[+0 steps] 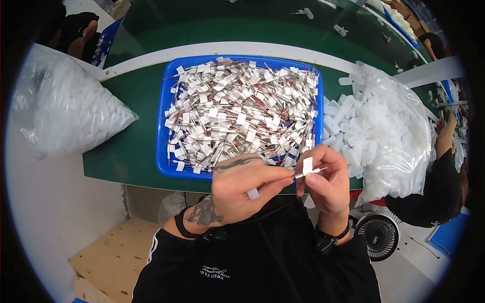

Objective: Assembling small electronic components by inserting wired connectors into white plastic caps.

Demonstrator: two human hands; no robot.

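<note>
In front of my chest, just over the near edge of a blue tray [159, 146], my two hands meet at a thin metal rod with a white tag [307, 165]. My left hand [241, 188] is closed, thumb and fingertips pinching the rod's left end. My right hand [328, 184] is closed around its other end, where a thin tip shows past the thumb. A small pale flat piece [253, 194] pokes out below my left fingers; what it belongs to is hidden. The tray holds a heap of similar tagged rods [242, 119] with red wires.
At right, an open clear bag [396, 136] spills translucent white plastic pieces [348, 113] onto the green table [121, 164]. Another filled clear bag [76, 111] stands at left. A black fan [377, 236] is low at right, near another person's dark sleeve [429, 192].
</note>
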